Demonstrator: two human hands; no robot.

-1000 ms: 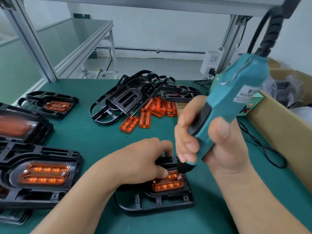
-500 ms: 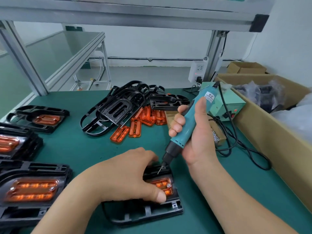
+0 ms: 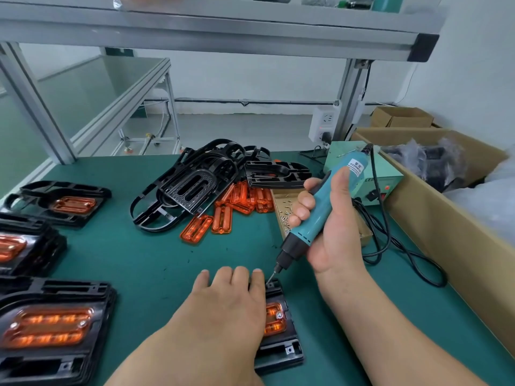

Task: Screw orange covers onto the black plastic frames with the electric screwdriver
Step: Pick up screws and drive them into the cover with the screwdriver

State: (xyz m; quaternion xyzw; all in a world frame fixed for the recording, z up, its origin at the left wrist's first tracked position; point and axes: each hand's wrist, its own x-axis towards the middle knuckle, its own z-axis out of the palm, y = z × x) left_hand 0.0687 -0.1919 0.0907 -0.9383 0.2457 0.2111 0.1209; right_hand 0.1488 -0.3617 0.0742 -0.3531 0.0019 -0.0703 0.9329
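Stock on the desk [image 3: 133, 254], green mat. Item one: frame [image 3: 281, 351], black, lying flat at the near edge in front of me, with an orange cover [image 3: 274, 320] seated in its middle and one screw [image 3: 279, 316] showing at the cover's right end. My left grip [image 3: 231, 299] lies on top of this frame, palm down, fingers straight and close together, curled round nothing. It hides most of the cover and the frame's left part. Item two: screwdriver [image 3: 320, 215], teal body, black nose, tilted with its top leaning away to the right. My right grip [image 3: 334, 235] is wrapped round its body, fingers on the left side, thumb along the right. The bit points down at the frame's far right corner, just beside my left forefinger; whether it sits in the hole there I cannot tell. Item three: loose covers [image 3: 237, 201], a heap at mid-desk, touching a pile of bare frames [image 3: 195, 185]. Item four: finished frames [image 3: 55, 291], covers on, stacked along the left edge. Item five: tray [image 3: 280, 201] of screws, partly hidden by my right grip. Item six: power unit [image 3: 387, 176], pale green, far right, its cable [image 3: 390, 240] looping over the desk beside a cardboard box [image 3: 446, 227].
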